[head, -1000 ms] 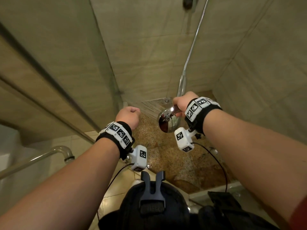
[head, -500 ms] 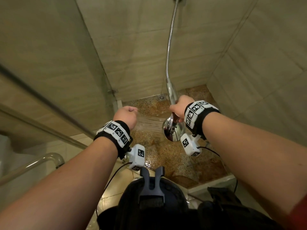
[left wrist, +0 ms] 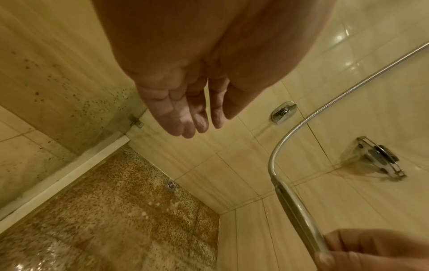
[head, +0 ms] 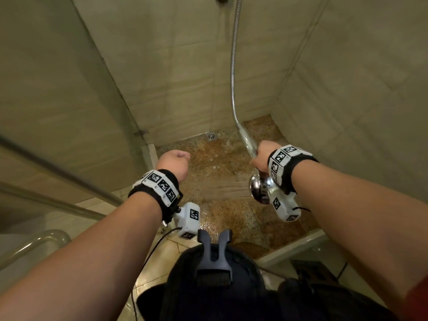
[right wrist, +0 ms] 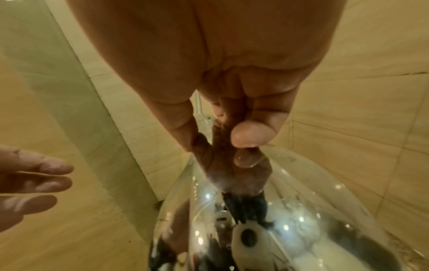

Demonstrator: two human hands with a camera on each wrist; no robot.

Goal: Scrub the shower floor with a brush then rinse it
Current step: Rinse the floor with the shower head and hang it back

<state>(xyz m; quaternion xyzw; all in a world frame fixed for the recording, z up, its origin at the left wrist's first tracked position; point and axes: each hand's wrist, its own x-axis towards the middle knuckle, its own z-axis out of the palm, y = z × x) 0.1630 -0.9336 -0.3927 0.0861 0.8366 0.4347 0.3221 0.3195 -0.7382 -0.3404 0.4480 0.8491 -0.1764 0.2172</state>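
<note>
Two grips: right hand [head: 262,156] clenched around shower head [head: 260,189] handle, spraying shower floor [head: 222,205]; left hand [left wrist: 185,110] loosely extended, empty.

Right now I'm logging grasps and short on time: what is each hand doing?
Left hand: open, fingers loosely extended, holding nothing.
Right hand: fingers curled around the shower head handle, spraying the shower floor.

Around you: beige tiled walls [head: 176,66] meeting in corner, glass panel [head: 58,112] at left with spotted lower edge, chrome rail [head: 30,247] outside it. Wall-mounted chrome fittings [left wrist: 283,112] on back wall. Warm, dim light throughout.
</note>
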